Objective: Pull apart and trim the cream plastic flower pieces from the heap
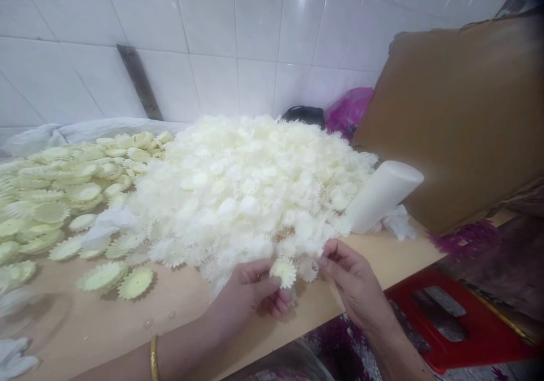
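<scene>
My left hand (259,290) pinches a small pale-yellow artificial flower piece (284,272) with a toothed rim between thumb and fingers. To its right, my right hand (351,276) has thumb and forefinger pressed together beside a translucent white petal piece (307,270). Whether those fingertips grip that piece or something smaller, I cannot tell. Behind both hands rises a big heap of white petal pieces (242,182). Flat greenish-yellow flower discs (85,191) lie piled at the left, and a loose disc (136,283) rests on the tabletop nearby.
A white bottle (382,194) leans over at the heap's right side. A large cardboard box (463,114) stands beyond it. Below the wooden table's edge (272,350) are a red plastic stool (459,324) and purple flower pieces (465,239). White tiles back the table.
</scene>
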Demonstrator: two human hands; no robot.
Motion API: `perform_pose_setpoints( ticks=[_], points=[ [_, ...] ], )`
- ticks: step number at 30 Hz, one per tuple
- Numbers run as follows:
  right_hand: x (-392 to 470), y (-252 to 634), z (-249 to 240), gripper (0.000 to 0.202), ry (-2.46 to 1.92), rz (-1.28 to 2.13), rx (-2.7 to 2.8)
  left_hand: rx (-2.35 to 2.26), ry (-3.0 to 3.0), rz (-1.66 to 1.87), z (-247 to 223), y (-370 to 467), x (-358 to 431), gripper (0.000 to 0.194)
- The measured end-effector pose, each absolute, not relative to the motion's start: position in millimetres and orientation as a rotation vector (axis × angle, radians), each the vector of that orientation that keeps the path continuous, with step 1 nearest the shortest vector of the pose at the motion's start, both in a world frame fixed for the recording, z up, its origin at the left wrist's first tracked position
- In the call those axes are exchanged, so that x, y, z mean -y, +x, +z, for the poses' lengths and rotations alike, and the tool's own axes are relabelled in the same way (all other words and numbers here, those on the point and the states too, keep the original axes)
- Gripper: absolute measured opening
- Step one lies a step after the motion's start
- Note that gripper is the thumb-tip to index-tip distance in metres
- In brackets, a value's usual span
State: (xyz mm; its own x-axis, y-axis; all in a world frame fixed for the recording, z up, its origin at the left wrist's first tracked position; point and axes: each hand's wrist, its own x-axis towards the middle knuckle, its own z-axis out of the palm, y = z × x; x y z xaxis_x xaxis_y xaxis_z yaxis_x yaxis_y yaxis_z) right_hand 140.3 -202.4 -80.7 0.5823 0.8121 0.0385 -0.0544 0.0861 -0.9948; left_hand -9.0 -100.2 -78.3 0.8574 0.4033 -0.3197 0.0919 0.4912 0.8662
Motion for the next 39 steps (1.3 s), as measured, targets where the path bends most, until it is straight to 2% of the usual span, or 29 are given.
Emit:
perform_pose_setpoints(
  ticks=[7, 12, 15, 18, 24, 27, 34, 39],
  points=[
    [203, 135, -76, 0.021, -1.625, 0.502, 1.006, -0.525, 1.012, 0.225, -77, -7, 100, 0.021],
    [201, 133, -76, 0.023, -1.681, 0.427, 1.105, -0.537, 1.018, 0.242, -79, -8, 100, 0.021],
    [199, 134, -81, 0.016, -1.752, 0.257, 1.234, -0.528, 1.025, 0.242, -82, -8, 99, 0.019],
    [199, 134, -87, 0.022, -1.858, 0.095, 1.309, -0.52, 1.033, 0.244, -84, -8, 99, 0.02],
    [202, 130, -82, 0.015, -1.795, -0.076, 1.277, -0.568, 1.058, 0.234, -77, -9, 103, 0.023],
    [204, 125, -77, 0.011, -1.742, -0.021, 1.292, -0.589, 1.065, 0.218, -72, -9, 105, 0.025],
    [200, 112, -77, 0.007, -1.588, 0.451, 1.371, -0.512, 1.054, 0.185, -70, -7, 103, 0.022],
    [198, 114, -80, 0.005, -1.609, 0.442, 1.41, -0.483, 1.048, 0.122, -71, -7, 98, 0.019]
  ],
)
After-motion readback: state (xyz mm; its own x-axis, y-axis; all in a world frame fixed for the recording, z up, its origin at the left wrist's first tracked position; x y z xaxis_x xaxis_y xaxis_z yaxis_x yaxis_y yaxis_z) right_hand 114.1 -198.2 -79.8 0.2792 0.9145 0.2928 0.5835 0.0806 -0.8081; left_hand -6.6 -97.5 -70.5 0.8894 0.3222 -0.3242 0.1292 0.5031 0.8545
